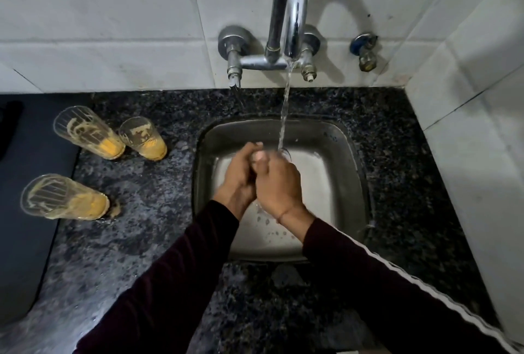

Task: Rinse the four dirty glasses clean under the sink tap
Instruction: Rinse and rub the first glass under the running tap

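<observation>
Water runs from the chrome tap point(292, 7) into the steel sink point(340, 138). Over the basin, my left hand point(241, 172) and my right hand point(276, 183) are wrapped together around a clear glass point(285, 153), mostly hidden by my fingers; its rim shows under the stream. On the counter to the left stand three dirty glasses with yellow residue: a tall one point(88, 132) at the back, a shorter one point(143, 138) beside it, and a third point(63, 197) nearer to me.
The sink is set in a dark speckled granite counter point(147, 212). A dark mat point(25, 212) lies at the far left. White tiled walls stand behind and to the right. A small blue-handled valve point(364, 50) sits on the wall right of the tap.
</observation>
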